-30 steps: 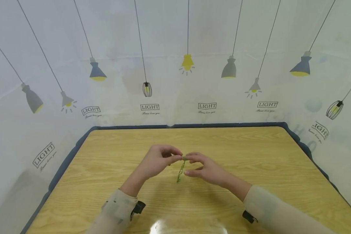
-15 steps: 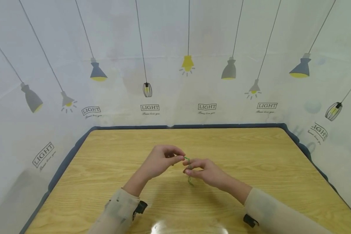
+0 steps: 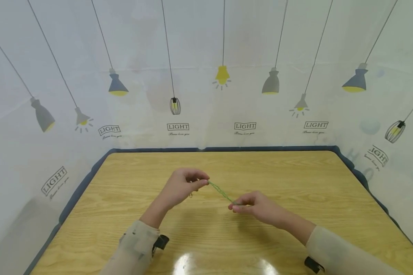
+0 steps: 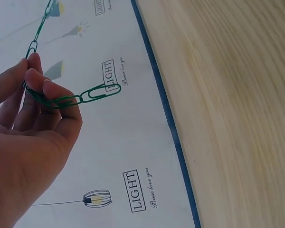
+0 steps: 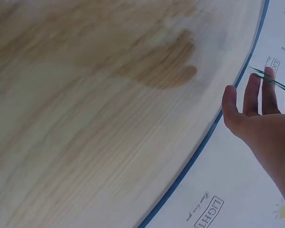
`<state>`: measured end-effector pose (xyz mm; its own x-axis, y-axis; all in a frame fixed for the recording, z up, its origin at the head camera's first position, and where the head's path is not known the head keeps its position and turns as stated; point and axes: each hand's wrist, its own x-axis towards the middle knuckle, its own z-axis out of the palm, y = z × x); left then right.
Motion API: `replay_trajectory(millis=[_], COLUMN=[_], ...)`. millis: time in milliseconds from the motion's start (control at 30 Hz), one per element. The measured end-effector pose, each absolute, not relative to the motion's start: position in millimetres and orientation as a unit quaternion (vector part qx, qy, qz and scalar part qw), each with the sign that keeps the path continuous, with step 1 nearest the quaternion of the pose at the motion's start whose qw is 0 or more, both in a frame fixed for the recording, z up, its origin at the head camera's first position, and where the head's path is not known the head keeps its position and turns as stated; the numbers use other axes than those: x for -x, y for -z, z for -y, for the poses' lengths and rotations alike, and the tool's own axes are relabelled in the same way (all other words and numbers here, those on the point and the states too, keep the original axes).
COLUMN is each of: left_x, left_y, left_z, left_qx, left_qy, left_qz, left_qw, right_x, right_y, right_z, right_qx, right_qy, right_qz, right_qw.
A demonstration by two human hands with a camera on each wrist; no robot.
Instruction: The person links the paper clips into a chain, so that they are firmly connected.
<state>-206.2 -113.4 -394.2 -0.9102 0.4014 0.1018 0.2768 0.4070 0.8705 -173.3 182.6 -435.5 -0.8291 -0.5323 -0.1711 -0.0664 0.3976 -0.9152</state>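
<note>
A chain of linked green paper clips [image 3: 221, 191] stretches between both hands above the table, sloping down to the right. Its upper left end is pinched by thumb and fingertips of my left hand [image 3: 175, 191]. In the left wrist view, several more clips [image 4: 100, 91] pass behind those fingertips and over the curled fingers, the last one sticking out freely. My right hand [image 3: 261, 208] pinches the lower right end between thumb and index finger. The right wrist view shows green clip wire [image 5: 270, 80] across that hand's fingers, with its thumb out of frame.
A wooden table [image 3: 130, 172] with a dark blue edge [image 3: 268, 148] lies under both hands. Behind it and at its sides stands a white wall covering [image 3: 206, 46] printed with lamps and lettering. Black straps [image 3: 161, 242] sit at the sleeve cuffs.
The chain hung down from the left fingertips; now it is drawn out between the hands. The right hand has taken hold of it and moved right and down; the left moved slightly left.
</note>
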Motion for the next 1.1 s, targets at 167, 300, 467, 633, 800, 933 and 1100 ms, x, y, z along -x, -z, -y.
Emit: replay_trajectory(millis=[167,300,467,633,800,933,1100], left_x=[210,212,213,213,214,218,226], left_y=[396,398,403,409,418,423,428], left_z=[123,126,132,141,152,159,166], left_qx=[-0.183,-0.189,-0.188,-0.185,-0.17,-0.157,-0.147], left_qy=[-0.517,-0.518,-0.514,-0.512,-0.508,-0.502,-0.51], left_qz=[-0.834,-0.832,-0.834,-0.834,-0.838,-0.843,-0.839], left_qw=[0.058,0.064,0.071,0.084,0.103,0.11,0.114], right_x=[173,174,176,177,181,187,195], right_y=[430,422,414,412,417,420,420], right_z=[-202,-214,-225,-231,-238,-245,-251], right_qx=[0.186,0.202,0.23,0.217,0.157,0.122,0.134], right_qy=[0.523,0.535,0.542,0.533,0.515,0.527,0.543], right_qz=[-0.805,-0.795,-0.781,-0.794,-0.829,-0.831,-0.817], right_qw=[0.209,0.2,0.209,0.195,0.152,0.129,0.136])
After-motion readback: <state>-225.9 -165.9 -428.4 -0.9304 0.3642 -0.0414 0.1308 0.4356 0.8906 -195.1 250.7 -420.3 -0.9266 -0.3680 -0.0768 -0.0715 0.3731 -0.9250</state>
